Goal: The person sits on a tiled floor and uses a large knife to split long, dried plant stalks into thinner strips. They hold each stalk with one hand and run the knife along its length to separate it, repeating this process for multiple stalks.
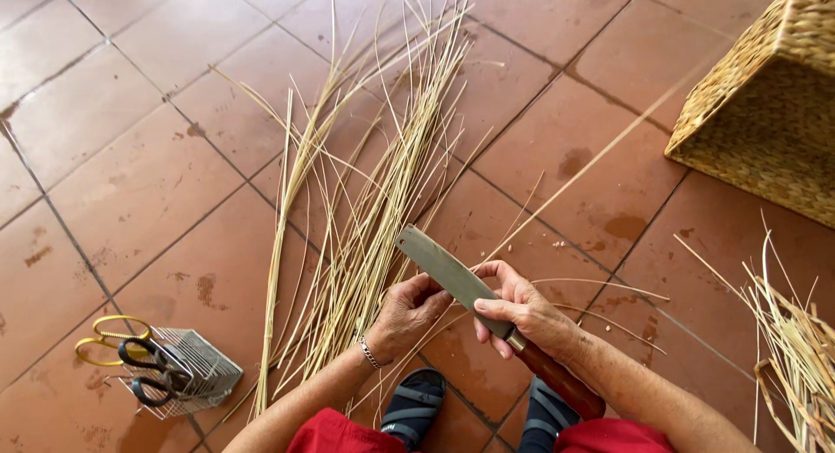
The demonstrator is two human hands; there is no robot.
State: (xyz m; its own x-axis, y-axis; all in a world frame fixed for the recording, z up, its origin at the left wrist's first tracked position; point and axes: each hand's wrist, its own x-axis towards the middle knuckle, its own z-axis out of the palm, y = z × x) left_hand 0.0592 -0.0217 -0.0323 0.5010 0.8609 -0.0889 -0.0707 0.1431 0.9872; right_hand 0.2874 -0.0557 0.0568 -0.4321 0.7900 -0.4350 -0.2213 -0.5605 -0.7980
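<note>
The right hand (522, 314) is closed around a large knife (487, 305), just where the flat grey blade meets the dark reddish wooden handle. The blade points up and to the left, away from the person, and the handle runs down along the right forearm. The thumb of this hand lies on the flat side of the blade.

The left hand (407, 312) is just beside the knife, on its left. Its fingers are curled and pinch a thin pale straw (600, 153) against the edge of the blade. This straw goes from the knife far up and to the right, toward a woven basket (765, 114) that lies on its side at the upper right. There is a thin metal bracelet (371, 354) on the left wrist.

To the left of the knife and above it, a big loose bundle of long dry straws (374, 183) is spread on the floor (130, 157) of reddish-brown tiles. Well apart from the knife, at the lower left, a small wire basket (187, 375) stands on the floor and holds scissors (122, 344), one pair with yellow handles and one with black. To the right of the knife, at the edge of the view, lies another heap of straw (796, 349). Below the knife there are the person's feet in dark sandals (416, 405) and a red garment (335, 434).
</note>
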